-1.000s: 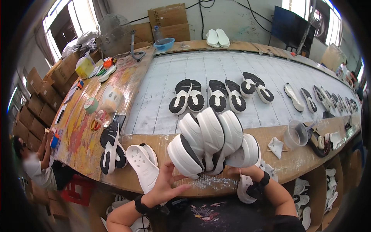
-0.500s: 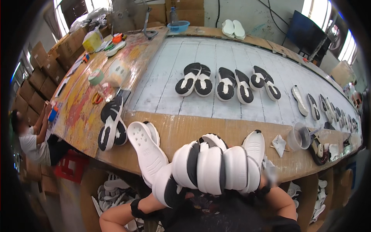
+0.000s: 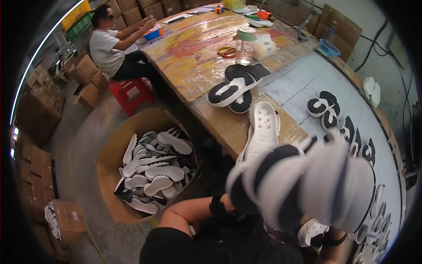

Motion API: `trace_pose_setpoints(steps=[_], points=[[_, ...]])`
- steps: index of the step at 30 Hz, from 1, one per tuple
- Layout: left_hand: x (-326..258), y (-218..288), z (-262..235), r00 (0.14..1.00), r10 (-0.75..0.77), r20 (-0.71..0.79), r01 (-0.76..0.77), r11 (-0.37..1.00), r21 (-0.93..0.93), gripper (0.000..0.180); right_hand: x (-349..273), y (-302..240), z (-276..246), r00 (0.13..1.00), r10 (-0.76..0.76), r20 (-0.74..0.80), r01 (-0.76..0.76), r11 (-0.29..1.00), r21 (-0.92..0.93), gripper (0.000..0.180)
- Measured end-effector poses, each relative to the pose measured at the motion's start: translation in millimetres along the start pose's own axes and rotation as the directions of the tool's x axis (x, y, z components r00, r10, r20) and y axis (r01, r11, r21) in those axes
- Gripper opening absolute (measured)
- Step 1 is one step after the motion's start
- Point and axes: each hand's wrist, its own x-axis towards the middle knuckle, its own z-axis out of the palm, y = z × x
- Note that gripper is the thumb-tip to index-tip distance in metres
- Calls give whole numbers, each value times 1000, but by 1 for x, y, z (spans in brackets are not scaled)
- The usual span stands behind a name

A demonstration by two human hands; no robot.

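A row of white and black shoe soles (image 3: 303,185), pressed side by side, is held up in front of my body, blurred by motion. Its left end is at my left hand (image 3: 227,201), mostly hidden behind the soles. Toward the other end, my right hand (image 3: 337,233) is also largely covered, with only skin above the wristband showing. Just beyond the row, a white sole with holes (image 3: 263,125) rests at the table edge. Farther along lie crossed black-and-white soles (image 3: 237,88). Another white holed piece (image 3: 311,231) shows below the row.
On the floor to my left stands a large open carton (image 3: 107,176) full of loose soles. A person (image 3: 110,48) sits on a red stool (image 3: 129,94) beside the paint-stained table (image 3: 184,48). A lidded jar (image 3: 245,46) and orange-handled scissors (image 3: 226,53) lie there. More soles (image 3: 325,108) line the white surface.
My view has swung to the left, bringing the sole-filled carton and more of the seated person into sight. The row of soles stays between my hands and now appears farther right and blurred.
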Motion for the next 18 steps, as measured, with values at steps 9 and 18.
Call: trace_pose_setpoints(steps=[9, 18], points=[[-179, 55, -97, 659, 657, -367, -752, 564, -341, 66, 16, -53, 97, 815, -560, 148, 355, 684, 637, 52], [-120, 35, -100, 721, 464, -515, -294, 877, 379, 38, -112, 51, -18, 747, 644, 162, -660, 691, 296, 29]])
